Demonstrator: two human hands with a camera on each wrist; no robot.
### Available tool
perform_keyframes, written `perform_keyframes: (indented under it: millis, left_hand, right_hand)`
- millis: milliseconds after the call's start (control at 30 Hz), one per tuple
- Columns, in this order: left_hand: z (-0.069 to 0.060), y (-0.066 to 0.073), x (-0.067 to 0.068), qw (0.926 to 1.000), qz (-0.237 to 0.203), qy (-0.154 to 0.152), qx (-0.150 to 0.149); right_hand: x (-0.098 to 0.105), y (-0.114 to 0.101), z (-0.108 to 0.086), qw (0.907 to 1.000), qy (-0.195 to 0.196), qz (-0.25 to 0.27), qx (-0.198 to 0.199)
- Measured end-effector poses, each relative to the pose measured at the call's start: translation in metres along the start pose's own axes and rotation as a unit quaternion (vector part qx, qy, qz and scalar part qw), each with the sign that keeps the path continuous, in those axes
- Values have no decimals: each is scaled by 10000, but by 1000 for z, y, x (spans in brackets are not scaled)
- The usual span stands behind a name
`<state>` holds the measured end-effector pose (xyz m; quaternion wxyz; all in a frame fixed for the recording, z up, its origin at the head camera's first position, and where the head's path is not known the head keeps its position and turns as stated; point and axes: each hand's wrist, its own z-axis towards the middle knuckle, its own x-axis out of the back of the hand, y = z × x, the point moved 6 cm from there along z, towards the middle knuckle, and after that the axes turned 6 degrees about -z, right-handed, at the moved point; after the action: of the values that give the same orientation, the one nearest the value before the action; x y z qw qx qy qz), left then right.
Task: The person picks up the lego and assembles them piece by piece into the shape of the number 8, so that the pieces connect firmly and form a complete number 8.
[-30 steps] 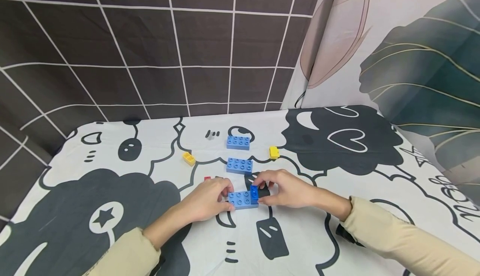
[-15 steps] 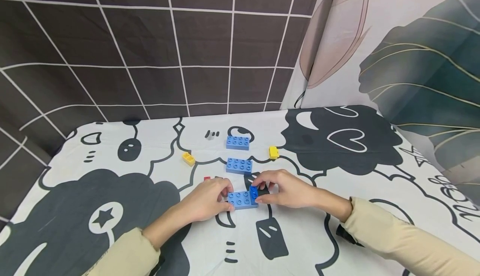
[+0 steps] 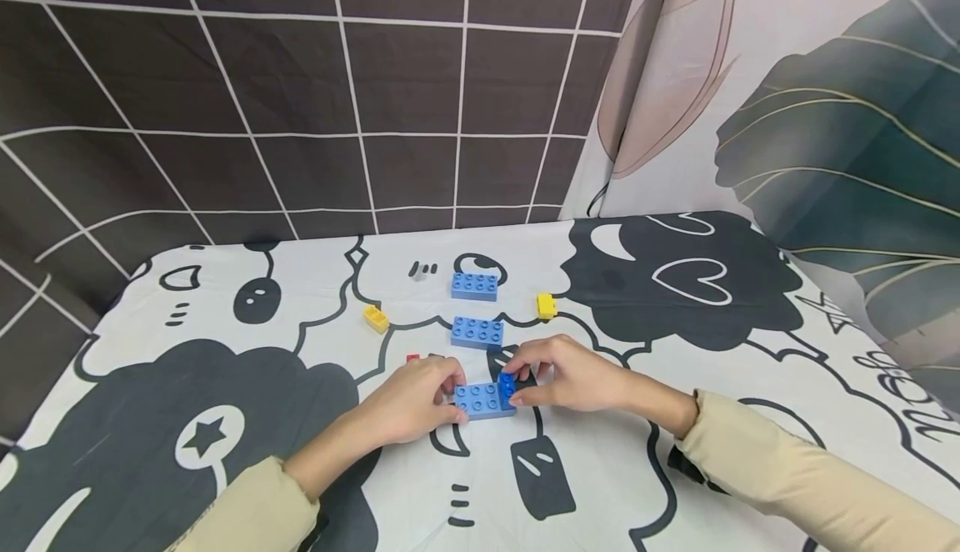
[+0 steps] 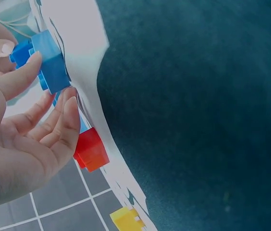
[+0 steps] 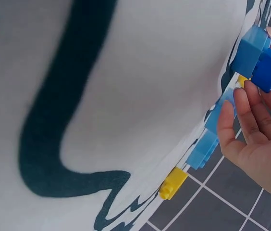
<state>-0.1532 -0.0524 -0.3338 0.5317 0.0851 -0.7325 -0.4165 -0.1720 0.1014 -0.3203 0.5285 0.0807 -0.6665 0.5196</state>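
Note:
My left hand pinches the left end of a light blue eight-stud toy brick lying on the patterned cloth. Across that brick's right end stands a smaller dark blue brick, pinched between the thumb and fingers of my right hand. In the right wrist view the dark blue brick sits against the studded side of the light blue brick. The left wrist view shows my left thumb and fingertips on the light blue brick. Whether the two bricks are fully pressed together cannot be told.
Two more light blue bricks lie in line behind the hands. One yellow brick is at the left, another yellow brick at the right. A red brick is beyond my left hand, mostly hidden in the head view.
Both hands keep nearly the same pose and place. The dark blue brick has shifted only slightly in the right fingers.

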Motion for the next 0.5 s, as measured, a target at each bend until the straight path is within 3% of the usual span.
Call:
perform_keyframes:
  millis: [367,500]
  left_hand:
    - [0,0,1,10000,-46,-47,-23]
    - [1,0,10,9999,-134,72,58]
  right_hand:
    - [1,1,3,9999,-142,-64,-71]
    - [1,2,3,9998,-152,-14,-117]
